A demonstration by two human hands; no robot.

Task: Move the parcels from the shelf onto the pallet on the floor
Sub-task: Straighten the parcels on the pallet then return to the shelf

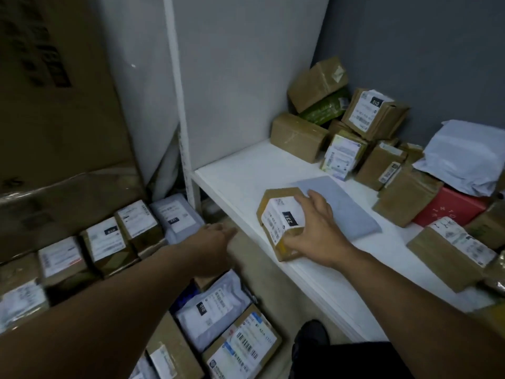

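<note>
The right hand (314, 228) has its grip wrapped over a small brown cardboard parcel with a white shipping label (280, 222), fingers over the far edge and thumb pressed against the near side, so the box is pinched between them while it sits, a little tilted, near the front edge of the white shelf board (235, 170). The label carries a black tag reading 231. Just behind that hand lies a flat grey plastic mailer (338, 206), flat on the shelf and partly under the fingers. The left hand (216, 236) reaches out over the gap in front of the shelf, fingers extended and loosely spread, holding nothing. Further back and to the right on the shelf there is a loose heap of brown cardboard boxes (355, 127), some stacked on each other and leaning, with a green packet (325, 108) wedged among them, a white plastic bag (464, 157) resting on top of a red box (448, 209), and another labelled carton (451, 250) near the front right. Down on the floor to the left, a row of labelled brown parcels (82, 255) sits side by side against a large cardboard carton (54, 105), with more grey and white mailers (213, 310) below the left forearm. I cannot make out the pallet under them.
</note>
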